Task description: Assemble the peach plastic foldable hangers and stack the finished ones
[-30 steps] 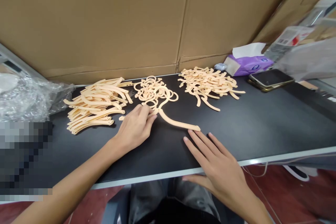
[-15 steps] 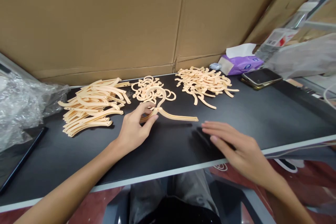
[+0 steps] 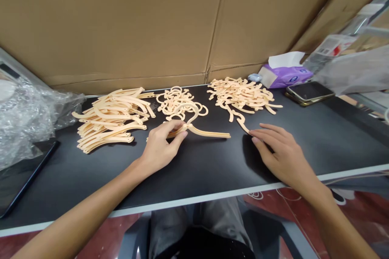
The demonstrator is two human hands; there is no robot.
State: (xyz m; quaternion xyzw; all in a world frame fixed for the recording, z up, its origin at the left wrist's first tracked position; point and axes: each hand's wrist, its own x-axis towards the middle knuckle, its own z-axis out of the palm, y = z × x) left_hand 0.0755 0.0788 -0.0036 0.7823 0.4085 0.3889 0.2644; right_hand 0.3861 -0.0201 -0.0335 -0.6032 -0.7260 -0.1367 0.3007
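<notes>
Works in from the bottom of the frame over a dark worktop (image 3: 200, 170). Right of centre, brings the right hand (image 3: 281, 156) to the near end of a short curved piece (image 3: 242, 124), with fingers drawn narrow there; cannot tell whether actually pinched. Near centre, holds a hook-topped piece (image 3: 209, 133) in the left hand (image 3: 161, 145), with thumb and fingers closed on it just left of the junction.

In that piece, seems to have hook and long arms already joined; cannot see much of the left-side arm behind the fingers. Has the short curved piece apart from it, not attached.

At far left, shows crumpled clear plastic (image 3: 36, 113). Farther back, leaves plenty loose, to judge by three heaps: long slim arms (image 3: 109, 119) at left, round hooks (image 3: 178, 98) at centre, more short curved pieces (image 3: 243, 94) to the right. Toward the upper right, shows a phone (image 3: 310, 90), then a purple tissue pack (image 3: 288, 76). Ends at the back in cardboard (image 3: 130, 28).
</notes>
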